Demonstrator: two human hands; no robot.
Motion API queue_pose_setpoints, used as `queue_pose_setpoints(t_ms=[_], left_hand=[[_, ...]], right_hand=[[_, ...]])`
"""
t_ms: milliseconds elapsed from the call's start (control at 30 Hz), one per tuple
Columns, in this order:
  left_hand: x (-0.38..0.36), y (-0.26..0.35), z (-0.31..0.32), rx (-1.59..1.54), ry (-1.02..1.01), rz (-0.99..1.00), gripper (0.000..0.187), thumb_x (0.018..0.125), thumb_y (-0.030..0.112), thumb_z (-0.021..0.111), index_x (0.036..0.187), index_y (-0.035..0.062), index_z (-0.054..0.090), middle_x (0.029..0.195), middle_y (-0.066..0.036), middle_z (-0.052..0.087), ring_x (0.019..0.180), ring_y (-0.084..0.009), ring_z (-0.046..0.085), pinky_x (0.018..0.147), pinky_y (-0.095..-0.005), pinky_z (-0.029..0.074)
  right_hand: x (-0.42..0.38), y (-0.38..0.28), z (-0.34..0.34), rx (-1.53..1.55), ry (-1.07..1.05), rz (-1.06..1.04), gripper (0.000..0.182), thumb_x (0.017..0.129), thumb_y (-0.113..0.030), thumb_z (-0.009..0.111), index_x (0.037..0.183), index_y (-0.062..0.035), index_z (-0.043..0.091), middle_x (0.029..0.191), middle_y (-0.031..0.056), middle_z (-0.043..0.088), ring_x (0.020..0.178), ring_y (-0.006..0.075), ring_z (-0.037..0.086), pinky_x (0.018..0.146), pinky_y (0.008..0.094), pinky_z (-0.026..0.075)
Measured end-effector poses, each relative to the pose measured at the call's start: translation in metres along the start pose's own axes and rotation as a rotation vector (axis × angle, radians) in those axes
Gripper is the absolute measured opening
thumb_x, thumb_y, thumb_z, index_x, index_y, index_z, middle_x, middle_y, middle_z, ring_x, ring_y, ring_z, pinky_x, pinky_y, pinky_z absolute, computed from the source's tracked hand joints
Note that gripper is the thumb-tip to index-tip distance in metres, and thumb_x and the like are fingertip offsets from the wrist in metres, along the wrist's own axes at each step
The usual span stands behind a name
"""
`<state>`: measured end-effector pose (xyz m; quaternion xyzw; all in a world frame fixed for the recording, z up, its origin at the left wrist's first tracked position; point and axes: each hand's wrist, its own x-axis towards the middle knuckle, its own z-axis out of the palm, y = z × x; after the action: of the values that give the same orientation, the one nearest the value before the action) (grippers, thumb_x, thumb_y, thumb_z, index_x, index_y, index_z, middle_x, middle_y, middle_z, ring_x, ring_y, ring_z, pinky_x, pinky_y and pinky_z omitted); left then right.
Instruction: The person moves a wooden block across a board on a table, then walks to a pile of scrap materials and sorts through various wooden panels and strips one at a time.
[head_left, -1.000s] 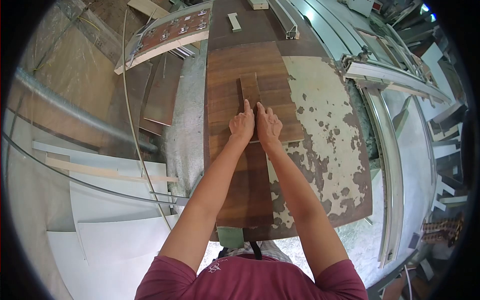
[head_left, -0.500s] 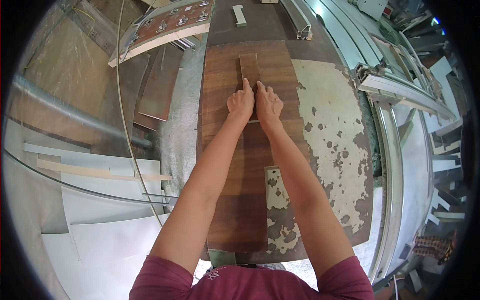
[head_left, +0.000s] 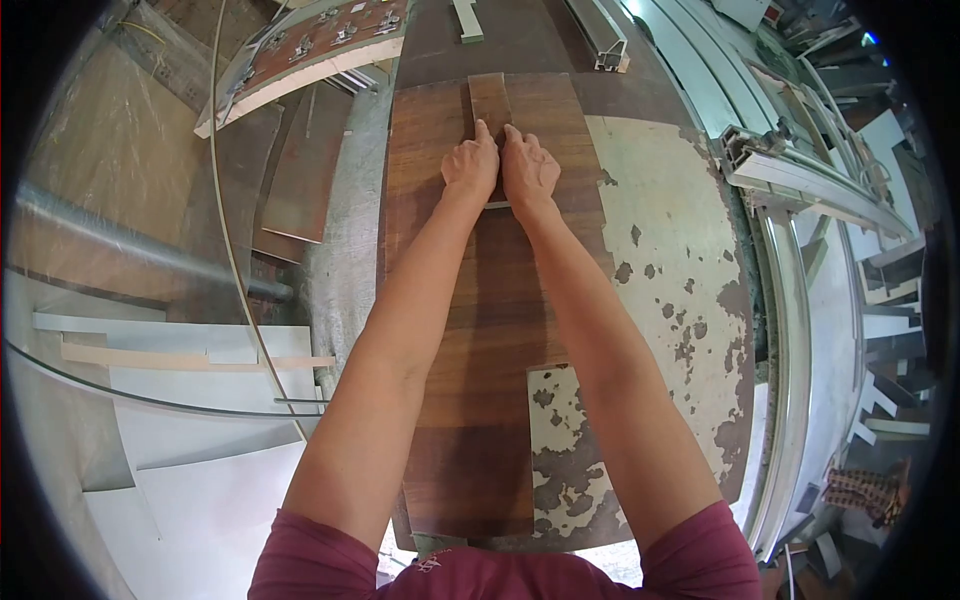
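A narrow brown wooden block (head_left: 490,98) lies lengthwise on a wood-grain panel (head_left: 480,470), its far end at about the panel's far edge. My left hand (head_left: 470,163) grips the block from the left, index finger stretched forward on it and the other fingers curled. On the right side my right hand (head_left: 530,168) holds the same block in a similar way, fingers bent and thumb side inward. The block's pale near end shows between my wrists. My hands hide its long sides and whatever is under it.
Under the panel is a worktable with a flaking cream surface (head_left: 670,230). An aluminium profile (head_left: 600,40) and a pale notched strip (head_left: 467,20) lie at the back. Metal rails (head_left: 785,330) run along the right. A board with metal fittings (head_left: 320,45) and white sheets (head_left: 220,430) are left.
Both hands have moved forward with the wooden block, away from me. Its far end has gone from inside the panel to about the far edge. The view has shifted slightly.
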<state>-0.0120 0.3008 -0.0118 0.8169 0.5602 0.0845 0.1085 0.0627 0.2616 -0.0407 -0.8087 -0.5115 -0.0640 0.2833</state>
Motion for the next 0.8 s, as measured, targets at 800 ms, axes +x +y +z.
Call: queue_pose_setpoints(t_ms=[800], left_hand=[[-0.154,-0.031,0.001,-0.015,0.201,0.074,0.044,0.090,0.027,0.041,0.130,0.0108,0.034,0.066,-0.017,0.062,0.060,-0.0365,0.061,0.053,-0.0478,0.048]], right_hand=[[-0.141,-0.020,-0.079,0.203,-0.188,0.105,0.030,0.085,-0.025,0.049,0.112,-0.0120,0.047,0.096,0.0116,0.059,0.079,0.0333,0.060,0.065,0.0432,0.048]])
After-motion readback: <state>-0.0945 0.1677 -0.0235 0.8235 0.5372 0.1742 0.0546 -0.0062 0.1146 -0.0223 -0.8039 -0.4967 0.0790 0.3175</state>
